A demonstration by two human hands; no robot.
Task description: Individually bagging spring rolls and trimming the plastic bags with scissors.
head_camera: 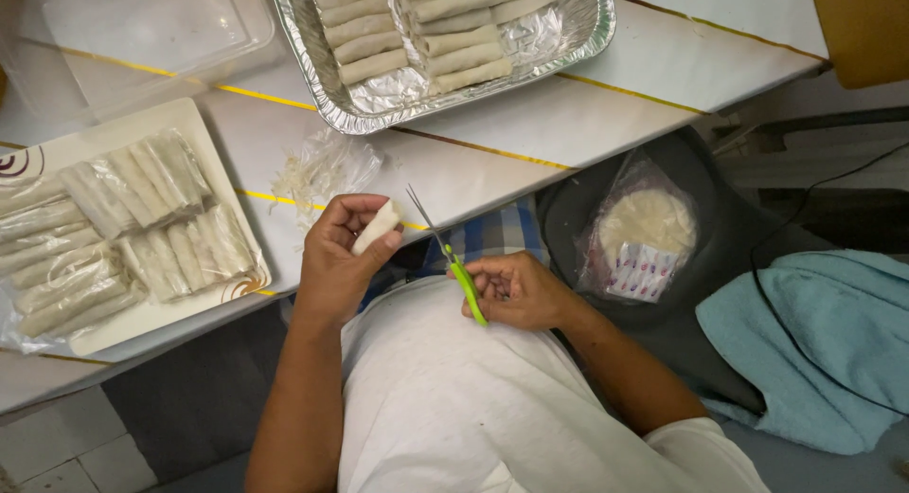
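Note:
My left hand (339,256) holds a short pale roll (376,226) between thumb and fingers, just off the table's edge. My right hand (516,289) grips green-handled scissors (453,261), their thin blades pointing up toward the roll and a little apart from it. A foil tray (587,24) at the top holds several rolls laid in rows. At the left a white plate (204,124) carries several plastic-wrapped bundles of rolls.
A crumpled clear wrapper (327,171) lies on the white table (587,124) above my left hand. A clear plastic lid (133,38) sits top left. A bag of round wrappers (644,233) rests on a dark seat, beside a blue towel (824,341).

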